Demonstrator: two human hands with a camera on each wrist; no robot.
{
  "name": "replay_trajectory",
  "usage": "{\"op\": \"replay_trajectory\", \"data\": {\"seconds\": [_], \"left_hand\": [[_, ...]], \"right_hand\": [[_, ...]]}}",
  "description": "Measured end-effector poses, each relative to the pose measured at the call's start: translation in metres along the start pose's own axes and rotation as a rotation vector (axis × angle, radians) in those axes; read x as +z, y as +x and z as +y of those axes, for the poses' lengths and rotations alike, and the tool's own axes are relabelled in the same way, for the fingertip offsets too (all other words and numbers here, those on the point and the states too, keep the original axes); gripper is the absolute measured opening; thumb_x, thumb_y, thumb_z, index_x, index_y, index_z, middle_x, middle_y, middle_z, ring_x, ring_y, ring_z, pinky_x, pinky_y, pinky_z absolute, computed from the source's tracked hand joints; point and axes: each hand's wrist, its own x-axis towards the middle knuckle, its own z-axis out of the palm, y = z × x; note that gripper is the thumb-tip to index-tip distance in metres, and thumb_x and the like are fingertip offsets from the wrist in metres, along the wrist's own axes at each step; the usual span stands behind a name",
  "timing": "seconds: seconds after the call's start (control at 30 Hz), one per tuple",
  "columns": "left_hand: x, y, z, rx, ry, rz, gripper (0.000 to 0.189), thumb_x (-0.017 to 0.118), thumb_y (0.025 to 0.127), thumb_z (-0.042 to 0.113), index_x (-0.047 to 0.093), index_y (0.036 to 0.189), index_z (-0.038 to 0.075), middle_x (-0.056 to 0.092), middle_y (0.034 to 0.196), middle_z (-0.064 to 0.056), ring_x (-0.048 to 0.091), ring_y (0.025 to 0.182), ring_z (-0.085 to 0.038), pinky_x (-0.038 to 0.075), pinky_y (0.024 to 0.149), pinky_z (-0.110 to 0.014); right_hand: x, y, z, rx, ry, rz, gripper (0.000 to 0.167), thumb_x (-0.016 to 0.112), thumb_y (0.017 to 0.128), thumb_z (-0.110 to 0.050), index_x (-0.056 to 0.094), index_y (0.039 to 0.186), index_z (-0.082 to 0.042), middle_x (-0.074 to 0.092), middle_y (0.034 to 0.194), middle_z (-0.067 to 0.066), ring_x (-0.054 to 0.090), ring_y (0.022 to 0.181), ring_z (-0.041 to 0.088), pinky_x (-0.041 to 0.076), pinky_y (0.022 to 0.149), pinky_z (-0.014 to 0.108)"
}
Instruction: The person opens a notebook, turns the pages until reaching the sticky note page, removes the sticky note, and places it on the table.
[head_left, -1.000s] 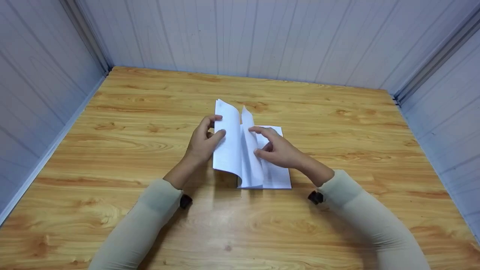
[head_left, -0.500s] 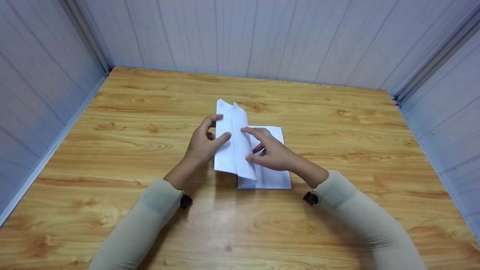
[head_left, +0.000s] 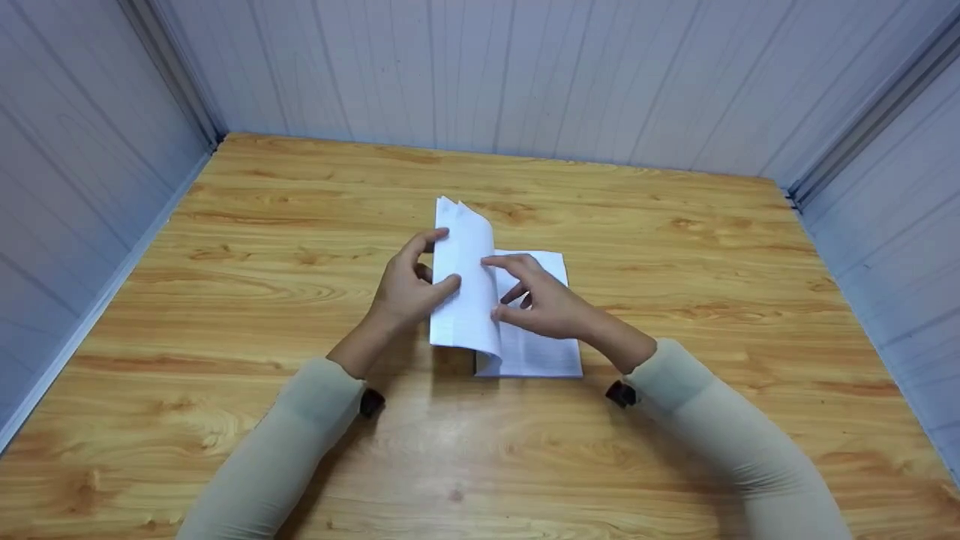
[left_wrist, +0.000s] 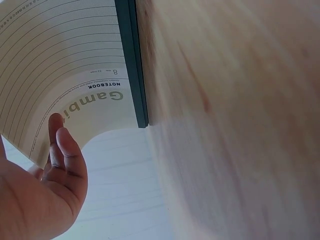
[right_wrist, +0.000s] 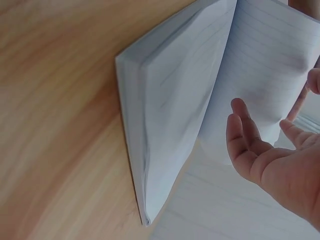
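An open notebook [head_left: 536,360] of white lined pages lies at the middle of the table. Its left-hand pages [head_left: 469,300] stand raised and bowed. My left hand [head_left: 409,281] grips their outer edge, thumb on the near face and fingers behind. My right hand [head_left: 551,304] has its index finger and thumb spread against the bowed face, the other fingers loosely bent over the flat right-hand pages. In the left wrist view, the back of the raised pages [left_wrist: 65,60] shows printed lines and the word NOTEBOOK, beside a dark green spine [left_wrist: 132,65].
The wood-grain table [head_left: 450,457] surrounds the notebook. White panel walls [head_left: 480,75] stand at the back and both sides. A small black device [head_left: 371,403] sits under the left sleeve cuff, another black device [head_left: 621,394] under the right one.
A loose page that stood apart in the middle has swung left and now lies against the pages in my left hand. My right hand shifted left with it, then stayed nearly still.
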Motion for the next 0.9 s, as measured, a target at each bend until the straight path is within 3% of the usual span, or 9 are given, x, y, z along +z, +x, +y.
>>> {"op": "replay_trajectory", "data": {"seconds": [0.3,0.5,0.63,0.73,0.9], "left_hand": [[0.001,0.000,0.001,0.002,0.015,0.041,0.057,0.062,0.080,0.009,0.051,0.135,0.018,0.057,0.120,-0.007,0.055,0.072,-0.018,0.047,0.064,-0.025],[0.002,-0.001,0.002,0.015,-0.034,0.079,0.043,0.052,0.085,0.005,0.057,0.125,0.019,0.055,0.120,-0.004,0.049,0.073,-0.020,0.042,0.066,-0.027],[0.002,0.000,0.001,0.026,-0.064,0.092,0.040,0.048,0.086,0.002,0.060,0.122,0.013,0.056,0.123,-0.006,0.049,0.089,-0.015,0.040,0.073,-0.025],[0.001,0.000,0.002,0.015,-0.061,0.087,0.041,0.046,0.087,0.001,0.060,0.124,0.009,0.056,0.127,-0.008,0.045,0.081,-0.013,0.038,0.069,-0.023],[-0.003,-0.010,0.028,-0.011,-0.048,0.067,0.042,0.043,0.087,0.000,0.058,0.126,0.002,0.056,0.128,-0.013,0.043,0.075,-0.014,0.036,0.066,-0.022]], "right_hand": [[-0.019,0.000,0.019,0.039,-0.102,0.133,0.049,0.064,0.089,-0.021,0.049,0.134,-0.009,0.052,0.132,0.017,0.053,0.119,0.035,0.045,0.096,0.050],[-0.031,0.001,0.038,0.104,-0.187,0.203,0.049,0.065,0.087,-0.023,0.052,0.131,-0.005,0.054,0.128,0.017,0.048,0.121,0.034,0.039,0.102,0.049],[-0.036,0.001,0.046,0.177,-0.243,0.204,0.051,0.065,0.087,-0.028,0.052,0.132,-0.008,0.054,0.130,0.014,0.045,0.123,0.033,0.037,0.103,0.050],[-0.040,0.001,0.049,0.222,-0.273,0.181,0.055,0.064,0.086,-0.032,0.050,0.134,-0.011,0.052,0.134,0.011,0.042,0.126,0.032,0.035,0.104,0.051],[-0.042,0.002,0.054,0.284,-0.327,0.134,0.061,0.064,0.084,-0.037,0.048,0.138,-0.012,0.048,0.139,0.010,0.037,0.129,0.033,0.031,0.104,0.056]]}}
